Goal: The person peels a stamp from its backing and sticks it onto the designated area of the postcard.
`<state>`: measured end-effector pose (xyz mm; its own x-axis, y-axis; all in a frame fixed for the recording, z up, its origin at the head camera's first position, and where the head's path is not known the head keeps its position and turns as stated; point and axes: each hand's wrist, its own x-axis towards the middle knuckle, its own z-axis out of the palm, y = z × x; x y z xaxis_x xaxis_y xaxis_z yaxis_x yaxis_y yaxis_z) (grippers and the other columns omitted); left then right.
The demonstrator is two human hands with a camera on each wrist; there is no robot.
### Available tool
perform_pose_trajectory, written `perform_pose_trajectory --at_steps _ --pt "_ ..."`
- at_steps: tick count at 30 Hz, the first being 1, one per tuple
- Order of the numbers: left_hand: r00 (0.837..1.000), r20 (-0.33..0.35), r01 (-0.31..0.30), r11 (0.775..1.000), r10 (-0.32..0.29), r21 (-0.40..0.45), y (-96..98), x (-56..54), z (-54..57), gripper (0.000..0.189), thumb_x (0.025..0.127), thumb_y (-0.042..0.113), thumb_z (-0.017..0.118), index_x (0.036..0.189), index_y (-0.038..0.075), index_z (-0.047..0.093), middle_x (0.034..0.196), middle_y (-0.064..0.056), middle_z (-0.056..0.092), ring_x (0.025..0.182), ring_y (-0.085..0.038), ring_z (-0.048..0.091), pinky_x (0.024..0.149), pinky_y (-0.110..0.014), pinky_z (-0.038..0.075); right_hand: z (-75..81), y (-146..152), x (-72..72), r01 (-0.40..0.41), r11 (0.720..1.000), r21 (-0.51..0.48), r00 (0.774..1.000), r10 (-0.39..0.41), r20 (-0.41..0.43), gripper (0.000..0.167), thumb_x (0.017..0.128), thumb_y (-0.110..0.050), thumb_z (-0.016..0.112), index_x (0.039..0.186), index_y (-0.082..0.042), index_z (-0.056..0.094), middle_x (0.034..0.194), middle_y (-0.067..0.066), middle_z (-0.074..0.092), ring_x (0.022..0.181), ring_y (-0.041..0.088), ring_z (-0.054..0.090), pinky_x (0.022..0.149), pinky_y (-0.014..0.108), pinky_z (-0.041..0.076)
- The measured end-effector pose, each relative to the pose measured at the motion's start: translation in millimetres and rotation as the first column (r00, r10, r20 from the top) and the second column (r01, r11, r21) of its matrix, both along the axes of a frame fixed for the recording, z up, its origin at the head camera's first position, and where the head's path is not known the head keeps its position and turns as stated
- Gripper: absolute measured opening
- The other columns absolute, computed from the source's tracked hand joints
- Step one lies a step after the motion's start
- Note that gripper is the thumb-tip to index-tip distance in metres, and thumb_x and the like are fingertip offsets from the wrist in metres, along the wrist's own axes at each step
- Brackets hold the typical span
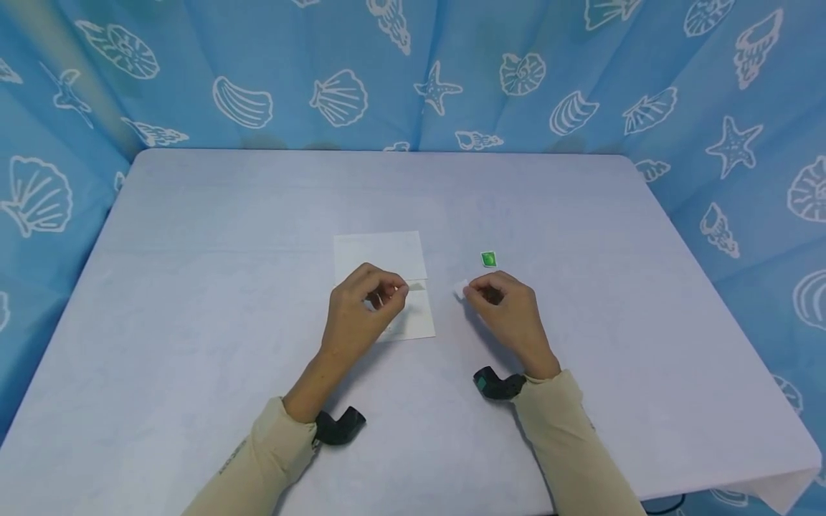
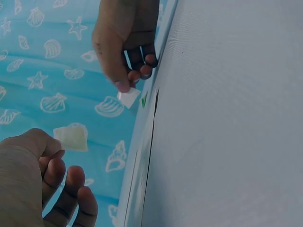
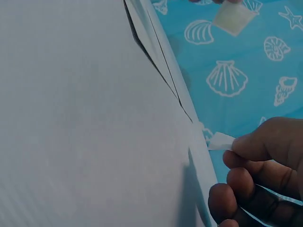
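Observation:
Between thumb and forefinger, my left hand (image 1: 364, 308) pinches a small pale-yellow square piece (image 2: 75, 138), thin like a sticker; in the head view it is seen almost edge-on. My right hand (image 1: 512, 313) pinches a small white paper piece (image 1: 460, 289), which also shows in the right wrist view as a white scrap (image 3: 220, 141). Both hands are held above the table, apart from each other. Under the left hand lies a white folded card (image 1: 381, 252), opened out with a crease across it; the hand hides part of its lower half.
A small green square sticker (image 1: 488, 259) with a white border lies just beyond the right hand. The white cloth-covered table (image 1: 193, 301) stretches around the hands. Behind it hangs a blue curtain (image 1: 477, 43) with white shell prints. Each wrist wears a black camera mount (image 1: 338, 426).

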<state>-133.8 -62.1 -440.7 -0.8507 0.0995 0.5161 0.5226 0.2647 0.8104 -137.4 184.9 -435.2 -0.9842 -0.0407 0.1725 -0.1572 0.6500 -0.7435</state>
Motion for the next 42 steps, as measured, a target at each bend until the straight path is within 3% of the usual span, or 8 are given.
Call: perform_pose_trajectory --at_steps 9,22,28,31,34,38,42 --pt "1.000 0.019 0.001 1.000 -0.001 -0.010 0.1 0.1 -0.5 0.005 0.089 0.008 0.074 0.093 0.010 0.074 0.083 0.002 0.059 0.072 -0.010 0.057 0.061 -0.027 0.052 0.9 11 -0.9 0.003 0.999 0.053 1.000 -0.004 0.009 0.006 0.092 -0.010 0.071 0.093 -0.004 0.073 0.087 0.006 0.065 0.079 0.020 0.058 0.069 0.030 0.049" --pt "1.000 -0.007 -0.009 1.000 0.009 -0.024 -2.9 -0.9 -1.0 0.006 0.089 0.007 0.074 0.094 0.010 0.074 0.083 0.002 0.059 0.072 -0.010 0.057 0.061 -0.028 0.052 2.9 14 -2.6 -0.011 0.991 0.137 1.000 0.008 0.023 0.008 0.092 -0.009 0.068 0.095 -0.003 0.072 0.087 0.007 0.062 0.078 0.021 0.057 0.068 0.032 0.048" --pt "1.000 -0.001 -0.008 1.000 0.008 -0.011 -4.6 -0.6 -0.3 0.005 0.089 0.008 0.074 0.094 0.010 0.074 0.084 0.002 0.059 0.072 -0.010 0.057 0.062 -0.027 0.052 5.8 13 -3.5 0.034 0.992 0.122 0.997 -0.026 -0.071 0.010 0.093 -0.006 0.064 0.098 -0.003 0.072 0.087 0.007 0.063 0.076 0.020 0.057 0.067 0.032 0.047" --pt "1.000 -0.001 -0.009 1.000 0.009 -0.009 -4.9 -0.8 -0.1 0.005 0.089 0.008 0.074 0.094 0.010 0.074 0.084 0.002 0.059 0.072 -0.010 0.057 0.062 -0.027 0.052 6.9 11 -3.3 0.074 0.994 0.079 0.990 -0.064 -0.128 0.009 0.093 -0.005 0.066 0.097 -0.003 0.073 0.088 0.006 0.065 0.075 0.018 0.058 0.066 0.028 0.047" --pt "1.000 -0.006 -0.010 1.000 0.010 -0.013 -4.7 -1.0 -0.6 0.006 0.089 0.007 0.074 0.094 0.010 0.074 0.084 0.002 0.059 0.072 -0.010 0.057 0.062 -0.027 0.052 7.9 8 -1.4 0.083 0.997 -0.002 0.988 -0.082 -0.128 0.008 0.094 -0.010 0.068 0.098 -0.007 0.074 0.089 0.002 0.067 0.075 0.016 0.059 0.064 0.023 0.047" --pt "1.000 -0.031 -0.008 1.000 0.008 -0.008 -3.2 -1.4 -2.3 0.006 0.089 0.006 0.074 0.094 0.009 0.074 0.084 0.001 0.059 0.071 -0.012 0.057 0.061 -0.028 0.052 9.7 -2 3.8 0.028 0.986 -0.166 1.000 -0.027 0.005 0.014 0.096 -0.022 0.069 0.103 -0.010 0.074 0.089 0.006 0.068 0.074 0.021 0.060 0.058 0.025 0.048" --pt "0.991 -0.132 -0.037 0.999 0.032 -0.033 -2.0 -1.9 -0.6 0.005 0.089 0.005 0.073 0.092 0.008 0.074 0.083 0.000 0.058 0.070 -0.012 0.057 0.060 -0.026 0.050 12.3 -17 7.5 -0.011 0.944 -0.329 0.982 0.071 0.173 0.019 0.098 -0.025 0.067 0.105 -0.009 0.073 0.089 0.014 0.066 0.075 0.025 0.060 0.060 0.029 0.050"
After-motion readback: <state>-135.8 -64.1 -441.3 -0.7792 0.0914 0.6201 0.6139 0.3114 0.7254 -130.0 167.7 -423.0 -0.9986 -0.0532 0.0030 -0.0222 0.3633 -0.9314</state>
